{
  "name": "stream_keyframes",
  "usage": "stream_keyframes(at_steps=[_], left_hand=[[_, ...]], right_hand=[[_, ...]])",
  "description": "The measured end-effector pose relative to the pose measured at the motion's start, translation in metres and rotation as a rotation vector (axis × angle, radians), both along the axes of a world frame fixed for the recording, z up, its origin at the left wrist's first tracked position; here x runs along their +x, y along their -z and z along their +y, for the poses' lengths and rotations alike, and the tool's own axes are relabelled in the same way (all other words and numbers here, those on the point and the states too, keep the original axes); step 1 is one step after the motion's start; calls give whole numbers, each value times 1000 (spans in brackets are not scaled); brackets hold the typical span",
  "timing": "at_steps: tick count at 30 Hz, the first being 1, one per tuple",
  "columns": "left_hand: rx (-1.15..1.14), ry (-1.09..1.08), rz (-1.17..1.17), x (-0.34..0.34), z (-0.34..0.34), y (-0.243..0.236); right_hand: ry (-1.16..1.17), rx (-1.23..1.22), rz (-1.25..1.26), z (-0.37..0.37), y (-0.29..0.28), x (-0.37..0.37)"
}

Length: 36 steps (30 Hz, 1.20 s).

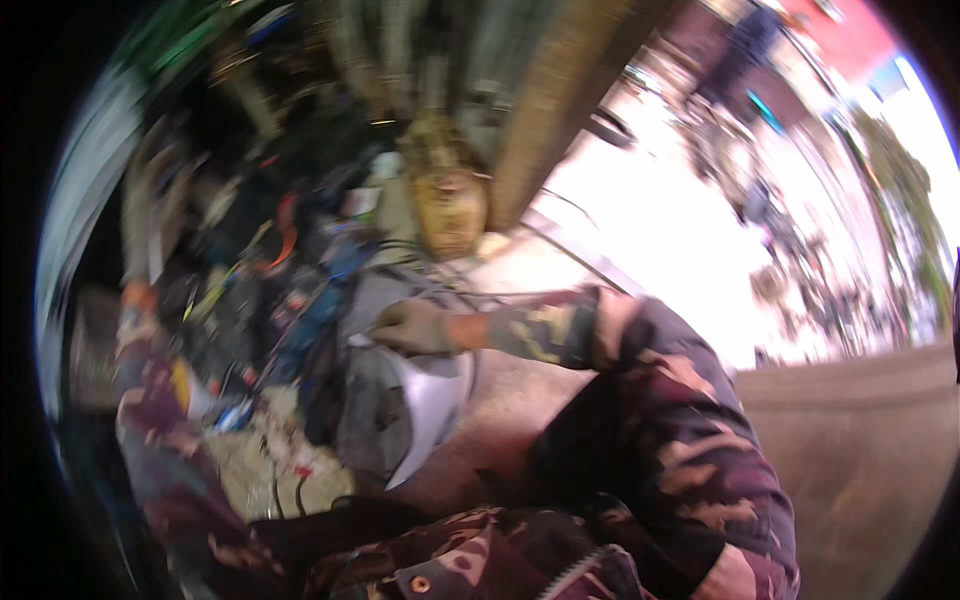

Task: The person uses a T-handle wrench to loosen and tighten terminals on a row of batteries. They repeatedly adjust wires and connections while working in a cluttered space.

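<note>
Whether the left hand (pixel 142 240) has its fingers apart or together I cannot tell, as blur and dim light hide them at the far left; the right hand, greyish as if gloved, is closed on the upper left corner of a white sheet (pixel 435 405).

From the left, the left arm stretches up in a camouflage sleeve (pixel 165 430), beside a heap of dark, mixed clutter (pixel 240 320). An orange curved strip (pixel 286 232) shows in the upper part of that heap, and a small blue-and-white item (pixel 234 414) sits near its lower edge.

Next comes a grey, soft-looking piece (pixel 370 425) on the ground, and the white sheet hangs in a curve along its right edge, narrowing to a point near its lower right corner. Above the right hand (pixel 415 328) stands a yellow container (pixel 450 212), just left of a slanting wooden post (pixel 560 85). Right of the post, bright ground (pixel 660 220) runs toward more blurred clutter (pixel 790 250).
</note>
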State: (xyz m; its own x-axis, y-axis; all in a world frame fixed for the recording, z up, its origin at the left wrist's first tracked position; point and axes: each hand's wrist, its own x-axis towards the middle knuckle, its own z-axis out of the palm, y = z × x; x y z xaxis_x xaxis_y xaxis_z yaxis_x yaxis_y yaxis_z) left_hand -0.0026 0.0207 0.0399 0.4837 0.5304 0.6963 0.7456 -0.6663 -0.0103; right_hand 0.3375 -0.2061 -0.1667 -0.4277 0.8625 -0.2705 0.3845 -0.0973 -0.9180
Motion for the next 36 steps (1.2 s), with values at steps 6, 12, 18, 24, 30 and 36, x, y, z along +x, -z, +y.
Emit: stream_keyframes(at_steps=[6, 12, 18, 24, 30, 36], left_hand=[[30, 12, 251, -1, 12, -10], [-129, -437, 344, -4, 24, -6], [-428, -640, 495, -7, 44, -34], [-349, -198, 596, -76, 113, 1], [-518, -199, 927, -125, 178, -2], [-928, -348, 483, -90, 153, -19]], right_hand=[[44, -164, 44, 6, 3, -4], [47, -195, 52, 13, 8, -7], [49, -218, 65, 16, 15, -10], [85, 47, 20, 17, 22, -15], [18, -3, -67, 16, 21, -10], [44, 57, -14, 11, 7, -6]])
